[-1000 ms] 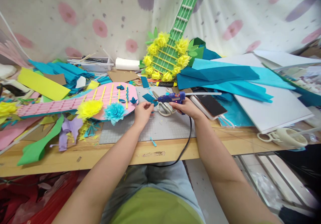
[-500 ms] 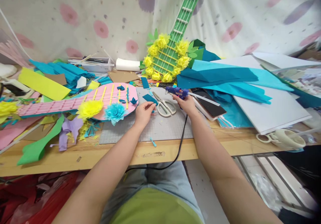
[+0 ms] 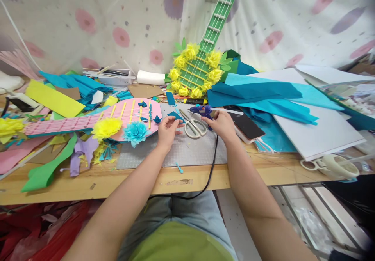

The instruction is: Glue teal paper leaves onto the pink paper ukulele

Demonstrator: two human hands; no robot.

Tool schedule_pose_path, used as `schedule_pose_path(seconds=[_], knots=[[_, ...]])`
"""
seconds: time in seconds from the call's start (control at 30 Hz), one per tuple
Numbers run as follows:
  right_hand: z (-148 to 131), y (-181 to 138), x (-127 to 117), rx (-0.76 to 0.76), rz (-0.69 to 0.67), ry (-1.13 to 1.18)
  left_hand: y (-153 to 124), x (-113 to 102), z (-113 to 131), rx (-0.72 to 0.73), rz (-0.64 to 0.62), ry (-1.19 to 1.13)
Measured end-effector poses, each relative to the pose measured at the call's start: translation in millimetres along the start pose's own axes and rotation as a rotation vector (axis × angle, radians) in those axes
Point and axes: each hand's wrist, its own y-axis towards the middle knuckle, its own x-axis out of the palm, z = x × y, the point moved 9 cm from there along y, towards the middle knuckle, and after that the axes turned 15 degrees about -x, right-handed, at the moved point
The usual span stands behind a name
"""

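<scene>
My left hand (image 3: 167, 133) hovers over the grey cutting mat (image 3: 187, 151), thumb and fingertips pinched together; whatever small thing they hold is hidden. Just beyond those fingers lies a dark blue paper piece (image 3: 175, 115). My right hand (image 3: 222, 125) is closed around a purple-blue hot glue gun (image 3: 202, 109), whose nozzle points left. A white glue stick (image 3: 231, 111) juts from its back, and a black cord (image 3: 213, 163) runs down toward my lap. Between my hands, scissors (image 3: 195, 129) with pale handles rest on the mat.
To the left lies a pink paper guitar (image 3: 123, 114) with paper flowers. Behind stands a green guitar (image 3: 199, 64) ringed by yellow flowers. At right are blue paper sheets (image 3: 258, 93), a phone (image 3: 249, 125) and a tape roll (image 3: 340, 167). Paper scraps cover the left side.
The glue gun has turned and shifted slightly left, its glue stick now nearly level. My right hand has turned with it. My left hand stays pinched in nearly the same place.
</scene>
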Motion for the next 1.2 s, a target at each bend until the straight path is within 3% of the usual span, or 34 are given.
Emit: schedule_pose_path(seconds=[0.1,0.17,0.23,0.33,0.53,0.8,1.07,1.2], knots=[[-11,-9,8,0.012,-0.175,0.109,-2,-2,0,-0.014,0.029,-0.054],[-30,-11,19,-0.030,-0.215,0.370,-3,-4,-1,-0.029,0.053,-0.085],[-54,-11,32,-0.049,-0.191,0.732,-3,-5,-4,-0.053,0.066,-0.122],[-81,-13,54,0.042,-0.182,1.149,-3,-4,-8,-0.097,0.059,-0.178],[-97,-20,76,0.283,-0.124,1.443,-4,-2,-10,-0.142,0.033,-0.266],[-104,-23,85,0.330,-0.138,1.480,-3,-6,-11,-0.145,0.063,-0.278],[-93,-3,58,0.122,-0.030,1.194,-16,1,2,-0.048,0.012,-0.043],[-84,6,49,0.070,-0.045,1.113,-30,-3,23,0.038,0.040,0.058]])
